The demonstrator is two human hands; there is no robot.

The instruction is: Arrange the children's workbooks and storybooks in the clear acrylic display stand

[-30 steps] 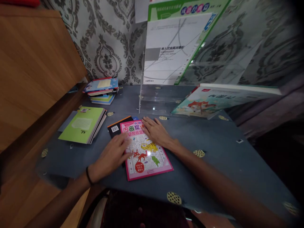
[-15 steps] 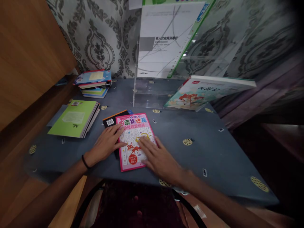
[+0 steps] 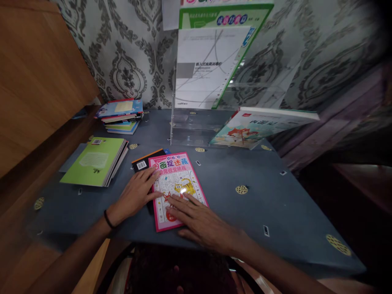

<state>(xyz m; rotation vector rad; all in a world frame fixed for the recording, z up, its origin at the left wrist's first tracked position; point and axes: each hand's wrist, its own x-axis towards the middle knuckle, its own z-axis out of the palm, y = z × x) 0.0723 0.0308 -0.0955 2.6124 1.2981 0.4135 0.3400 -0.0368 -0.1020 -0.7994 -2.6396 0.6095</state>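
A pink-bordered children's picture book (image 3: 185, 175) lies face up near the table's front edge, with a yellow tiger and a red fox on its cover. Under its left side rests a black book (image 3: 141, 164) with a barcode and an orange edge, mostly hidden. My left hand (image 3: 136, 192) lies at the pink book's left edge, thumb and fingertips on the cover, fingers apart. Across the lower part of the same cover my right hand (image 3: 199, 220) rests flat, fingers stretched out over the fox. Neither hand grips anything.
To the left lies a stack of green-covered books (image 3: 94, 163), and behind it another book stack (image 3: 121, 112). A clear acrylic rack (image 3: 190, 136) at the back holds a white manual (image 3: 199, 77) and a leaning storybook (image 3: 245, 130). A wooden panel (image 3: 36, 73) borders the left.
My right hand has slid down and left on the pink book's cover, uncovering the tiger. My left hand stays at the left edge. The view has tilted slightly upward.
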